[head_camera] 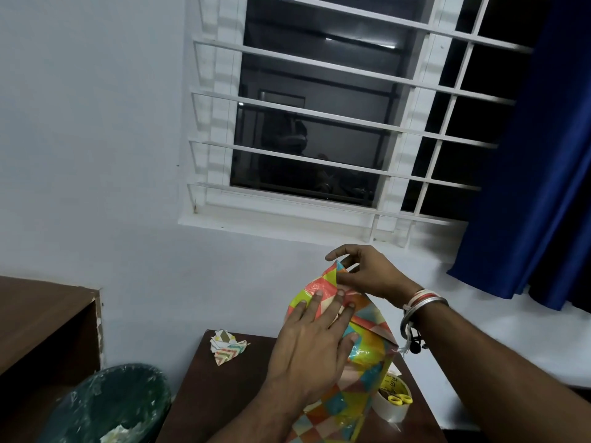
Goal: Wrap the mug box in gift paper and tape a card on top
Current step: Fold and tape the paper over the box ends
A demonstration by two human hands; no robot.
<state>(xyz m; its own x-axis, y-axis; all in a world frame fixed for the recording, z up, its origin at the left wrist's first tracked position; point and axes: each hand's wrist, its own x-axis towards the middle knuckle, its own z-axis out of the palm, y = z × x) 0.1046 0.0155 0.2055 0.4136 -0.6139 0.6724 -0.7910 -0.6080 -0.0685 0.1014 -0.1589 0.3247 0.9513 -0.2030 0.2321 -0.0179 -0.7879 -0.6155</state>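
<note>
Mug box [367, 356], covered in bright checked gift paper [332, 407], on a dark desk [224, 394]. The end fold seems in hand: the left hand [313, 346] lies flat on it, grip released, pressing; the right hand [367, 276] pinches the pointed flap [335, 273] at the box's far end. Next, probably, fold down and tape. Right of the box: tape roll [391, 410], yellow scissors [399, 400]. Box surface hidden; no card visible.

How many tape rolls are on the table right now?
1. The tape roll sits right of the wrapped box, under the yellow scissors handles; more could hide behind the box.
</note>
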